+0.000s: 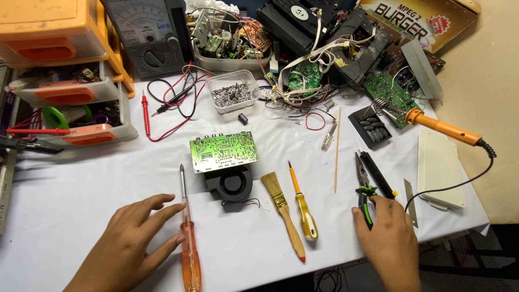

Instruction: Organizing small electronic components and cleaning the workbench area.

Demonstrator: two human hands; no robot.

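Observation:
My left hand (pixel 132 238) lies flat on the white table (pixel 70 184) with fingers spread, its fingertips touching the orange-handled screwdriver (pixel 189 243). My right hand (pixel 386 238) rests on the green-and-black handles of the pliers (pixel 363 184), its fingers over them. Between the hands lie a small brush (pixel 284 213) and a yellow-handled screwdriver (pixel 304 208). A green circuit board (pixel 224 151) sits on top of a black blower fan (pixel 233 185) in the middle.
A soldering iron (pixel 443 128) on its stand, a white box (pixel 439 167), a wooden stick (pixel 337 148) and a black tray sit at right. Multimeter (pixel 148 35) with red and black probes, a tub of screws (pixel 233 92), orange drawers (pixel 59 59) and opened electronics line the back.

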